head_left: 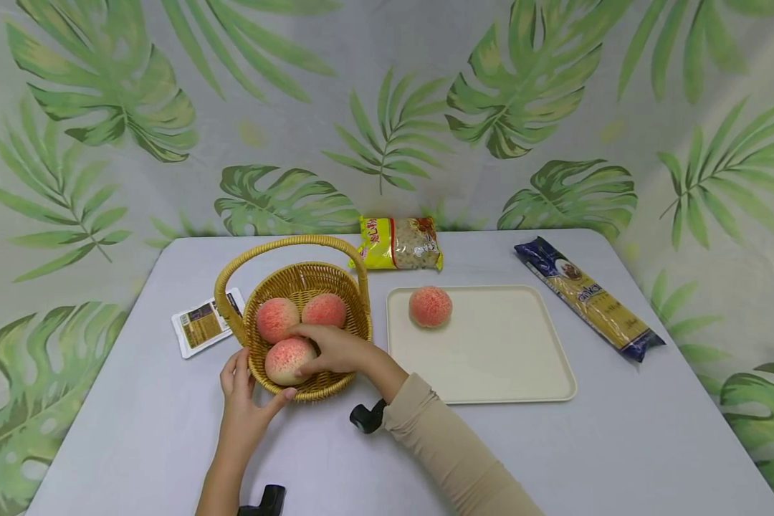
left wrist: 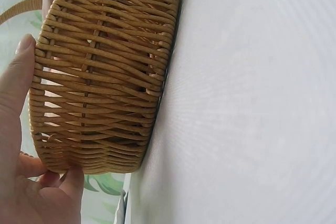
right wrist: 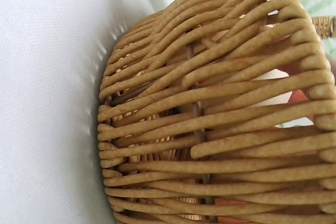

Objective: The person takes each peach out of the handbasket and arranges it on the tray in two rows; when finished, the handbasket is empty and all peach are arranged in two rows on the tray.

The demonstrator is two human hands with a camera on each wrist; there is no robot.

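A wicker basket [head_left: 325,390] with a tall arched handle stands on the left half of the table. Inside it lie a peach [head_left: 287,362] at the front, a second peach [head_left: 276,319] at the back left and a third peach [head_left: 325,310] at the back right. My right hand [head_left: 332,350] reaches into the basket and grips the front peach from its right side. With thumb and fingers spread on the rim, my left hand [head_left: 245,401] holds the basket's front left side. The left wrist view shows the thumb and fingertips against the weave [left wrist: 100,82].
A cream tray [head_left: 490,358] right of the basket bears another peach [head_left: 430,307]. Behind stands a yellow food packet [head_left: 401,244]. A long blue-and-gold packet [head_left: 587,297] lies far right, a white pouch [head_left: 203,324] left of the basket.
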